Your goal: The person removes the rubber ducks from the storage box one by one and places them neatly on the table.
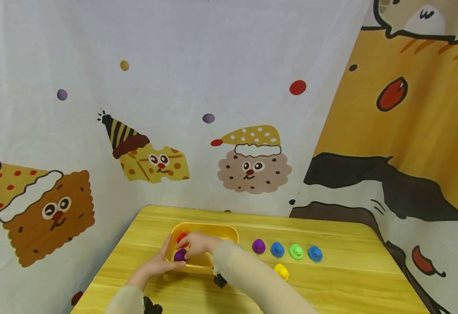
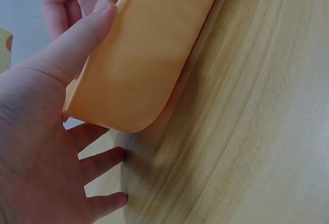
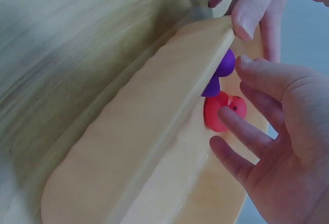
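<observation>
At the near left corner of an orange plastic bin [image 1: 201,269], my left hand [image 1: 156,265] grips the rim. In the left wrist view its thumb [image 2: 95,26] lies over the rim, while the other fingers spread around the end wall. My right hand [image 1: 199,243] reaches down inside the bin's left part. A red toy duck [image 3: 218,113] and a purple toy duck [image 3: 226,64] sit there side by side. In the right wrist view the right hand's fingers are spread apart, fingertips right at the red duck and thumb tip close to the purple one.
Right of the bin, a purple duck [image 1: 258,246], a blue duck [image 1: 277,250], a green duck [image 1: 296,251] and another blue duck [image 1: 315,254] form a row on the wooden table [image 1: 342,279]. A yellow duck [image 1: 281,271] sits nearer, beside the right sleeve. A printed curtain [image 1: 197,87] hangs behind.
</observation>
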The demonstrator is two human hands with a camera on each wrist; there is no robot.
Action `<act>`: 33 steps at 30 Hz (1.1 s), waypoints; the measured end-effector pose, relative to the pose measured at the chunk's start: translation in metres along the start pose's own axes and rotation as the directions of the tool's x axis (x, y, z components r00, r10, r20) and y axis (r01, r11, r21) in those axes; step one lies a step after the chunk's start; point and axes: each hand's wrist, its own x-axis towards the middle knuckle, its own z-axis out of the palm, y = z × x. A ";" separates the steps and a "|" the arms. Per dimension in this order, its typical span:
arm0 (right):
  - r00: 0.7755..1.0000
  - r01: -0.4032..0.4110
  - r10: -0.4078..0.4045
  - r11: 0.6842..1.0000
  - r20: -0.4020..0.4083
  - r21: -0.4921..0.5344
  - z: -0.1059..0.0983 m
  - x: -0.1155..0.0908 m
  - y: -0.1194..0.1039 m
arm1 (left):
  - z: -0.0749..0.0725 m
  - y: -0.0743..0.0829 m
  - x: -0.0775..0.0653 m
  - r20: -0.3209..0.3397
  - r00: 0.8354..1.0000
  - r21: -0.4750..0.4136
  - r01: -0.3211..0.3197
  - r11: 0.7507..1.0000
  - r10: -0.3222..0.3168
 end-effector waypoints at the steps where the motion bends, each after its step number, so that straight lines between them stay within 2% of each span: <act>1: 1.000 -0.004 0.004 1.000 0.002 -0.014 0.001 0.001 0.000 | 0.000 0.000 0.000 -0.002 1.000 -0.003 -0.005 1.000 0.005; 9: 1.000 -0.006 0.007 0.999 0.027 -0.051 0.008 0.007 -0.001 | -0.001 0.000 -0.001 -0.007 1.000 -0.030 0.013 0.999 -0.013; 22: 1.000 -0.005 0.005 0.990 -0.002 -0.141 0.018 0.009 0.003 | 0.000 -0.001 0.001 -0.004 1.000 -0.015 0.017 1.000 -0.017; 33: 1.000 -0.023 0.023 1.000 -0.012 -0.010 0.018 0.004 0.012 | 0.000 -0.003 0.003 -0.010 1.000 -0.039 0.003 0.999 -0.004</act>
